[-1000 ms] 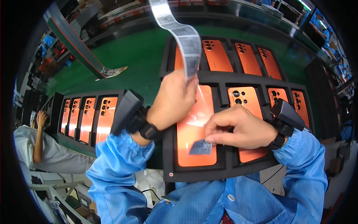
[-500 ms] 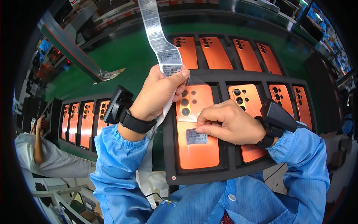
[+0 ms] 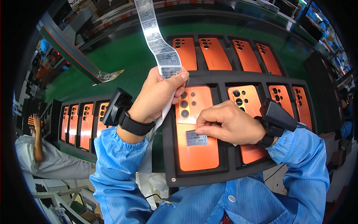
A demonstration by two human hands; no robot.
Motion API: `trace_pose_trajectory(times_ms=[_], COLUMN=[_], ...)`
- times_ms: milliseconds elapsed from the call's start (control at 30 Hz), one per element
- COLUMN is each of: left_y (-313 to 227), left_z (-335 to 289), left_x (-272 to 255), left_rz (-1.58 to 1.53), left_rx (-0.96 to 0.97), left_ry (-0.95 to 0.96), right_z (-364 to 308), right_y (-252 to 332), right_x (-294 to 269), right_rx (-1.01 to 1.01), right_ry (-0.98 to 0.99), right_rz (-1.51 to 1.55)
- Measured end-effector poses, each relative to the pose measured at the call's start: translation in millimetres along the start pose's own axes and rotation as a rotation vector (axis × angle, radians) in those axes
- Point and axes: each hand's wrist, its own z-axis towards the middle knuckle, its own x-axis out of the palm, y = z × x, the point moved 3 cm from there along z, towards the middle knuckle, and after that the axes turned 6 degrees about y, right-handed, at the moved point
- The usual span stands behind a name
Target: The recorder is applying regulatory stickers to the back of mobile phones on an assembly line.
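Observation:
My left hand (image 3: 158, 93) is closed around the lower end of a long strip of silver printed labels (image 3: 154, 37), which rises toward the far edge; its pale backing hangs below the wrist. My right hand (image 3: 227, 121), thumb and forefinger pinched, is at the upper right corner of a silver label (image 3: 193, 139). That label lies on the back of an orange phone (image 3: 199, 158) with several dark camera lenses. Clear film (image 3: 192, 89) shows over the phone's upper part, near my left fingers. The phone sits in a black foam tray (image 3: 170, 160).
More orange phones (image 3: 246, 93) fill the near tray and a far tray (image 3: 214, 54). Another tray of phones (image 3: 87, 121) lies at left on the green surface (image 3: 123, 74). A metal post (image 3: 72, 50) leans there. A co-worker's hand and sleeve (image 3: 37, 149) show far left.
The label strip and my left hand have shifted slightly down and left. My right hand keeps its pinch at the label. The co-worker's hand at far left has risen and its fingers spread.

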Motion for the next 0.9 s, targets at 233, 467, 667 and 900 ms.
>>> trace_pose_trajectory(times_ms=[233, 467, 667, 900], left_y=[-1, 1, 4, 4], left_z=[-1, 0, -1, -3], left_x=[0, -1, -2, -2], left_rz=[-0.013, -0.019, -0.036, -0.044], left_rx=[0.004, 0.003, 0.018, 0.057], left_ry=[0.0, 0.002, 0.005, -0.076], right_z=[1, 1, -2, 3], right_y=[1, 1, 1, 25], right_x=[-1, -1, 3, 9], right_rx=[-0.001, 0.002, -0.12, -0.315], right_ry=[0.015, 0.022, 0.021, -0.118], right_rz=[-0.005, -0.007, -0.154, -1.003])
